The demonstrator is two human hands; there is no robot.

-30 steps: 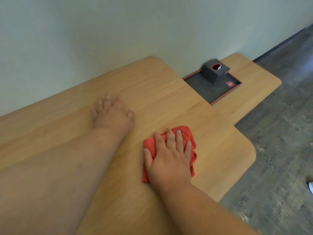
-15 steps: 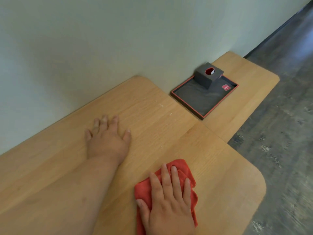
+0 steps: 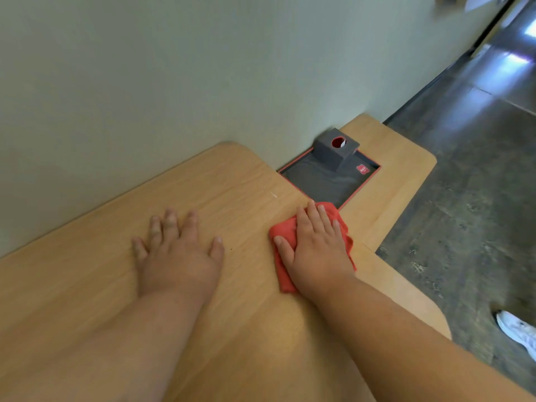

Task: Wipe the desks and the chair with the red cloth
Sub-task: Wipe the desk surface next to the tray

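Leaning on the big wooden desk (image 3: 87, 285) with the left hand (image 3: 179, 256), low and left of the middle of the frame. Palm flat on the wood, fingers spread wide, holding nothing. Bare arm running down to the bottom left corner.

Pressing down on the red cloth (image 3: 282, 256) with the right hand (image 3: 316, 248), just right of the middle. Fingers straight and close together, thumb out to the left side, palm flat on top. Cloth all bunched up under the hand, with red bits showing at the left edge, past the fingertips and on the right side. Cloth lying near the far right edge of the big desk, its top corner right by the dark tray (image 3: 319, 181).

Dark tray with a thin red rim, up and to the right of the cloth, against the pale wall (image 3: 145, 82). Small grey box (image 3: 333, 155) with a round red hole on top, sitting at the back of the tray. Second desk (image 3: 406, 169) under the tray, a bit lower, in the right part of the frame.

Grey floor (image 3: 464, 198) on the far right. White shoe (image 3: 516, 332) at the lower right edge.
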